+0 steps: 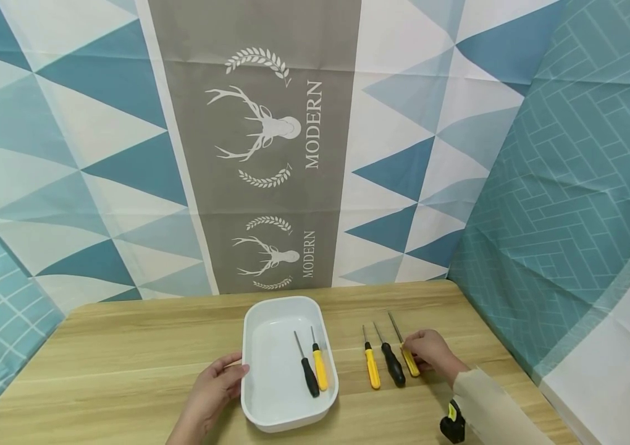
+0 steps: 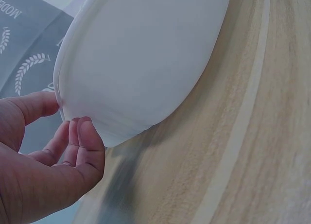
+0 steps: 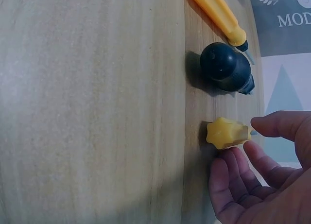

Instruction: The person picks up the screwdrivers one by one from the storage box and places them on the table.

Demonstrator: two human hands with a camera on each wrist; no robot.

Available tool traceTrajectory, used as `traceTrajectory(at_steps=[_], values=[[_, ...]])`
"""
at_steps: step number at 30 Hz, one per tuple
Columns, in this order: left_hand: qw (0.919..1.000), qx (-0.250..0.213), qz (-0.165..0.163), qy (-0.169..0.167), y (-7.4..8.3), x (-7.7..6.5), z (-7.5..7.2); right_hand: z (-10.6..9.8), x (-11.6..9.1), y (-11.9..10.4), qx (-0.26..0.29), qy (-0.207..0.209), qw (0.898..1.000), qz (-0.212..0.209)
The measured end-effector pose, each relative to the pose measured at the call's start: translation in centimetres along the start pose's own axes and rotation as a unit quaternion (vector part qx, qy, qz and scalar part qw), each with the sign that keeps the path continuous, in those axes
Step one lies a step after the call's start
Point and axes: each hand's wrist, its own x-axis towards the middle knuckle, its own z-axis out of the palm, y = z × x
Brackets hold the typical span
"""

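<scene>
My left hand (image 1: 212,392) holds the left side of a white tray (image 1: 259,418), thumb at its rim and the other fingers curled against the outer wall. Inside the tray lie a black-handled screwdriver (image 1: 309,376) and a yellow screwdriver (image 1: 320,369), side by side. On the table to the right, my right hand (image 1: 432,349) pinches a yellow screwdriver (image 3: 226,133) near the front of its handle, thumb on one side and forefinger on the other. Left of it lie a thicker black screwdriver (image 1: 393,366) and another yellow screwdriver (image 1: 372,368), tips pointing to the back.
A black and yellow tape measure (image 1: 453,423) sits by the right sleeve (image 1: 493,405), near the front. The wooden table (image 1: 142,364) ends at a patterned cloth backdrop (image 1: 259,185), with a teal cloth (image 1: 559,216) along the right side.
</scene>
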Motion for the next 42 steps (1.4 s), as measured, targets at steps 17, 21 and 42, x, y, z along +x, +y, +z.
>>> traceTrajectory(at_steps=[17, 21, 42], values=[[0.9999, 0.011, -0.004, -0.004, -0.1, 0.3, -0.2, -0.1, -1.4, -1.3, 0.043, 0.050, 0.997, -0.045], [0.9999, 0.014, -0.004, -0.004, -0.1, 0.4, -0.2, 0.1, -1.4, -1.5, 0.044, 0.055, 0.996, -0.055], [0.9997, 0.020, -0.009, 0.008, -0.1, 0.2, -0.2, 2.5, -2.8, -4.1, 0.118, 0.023, 0.990, -0.074]])
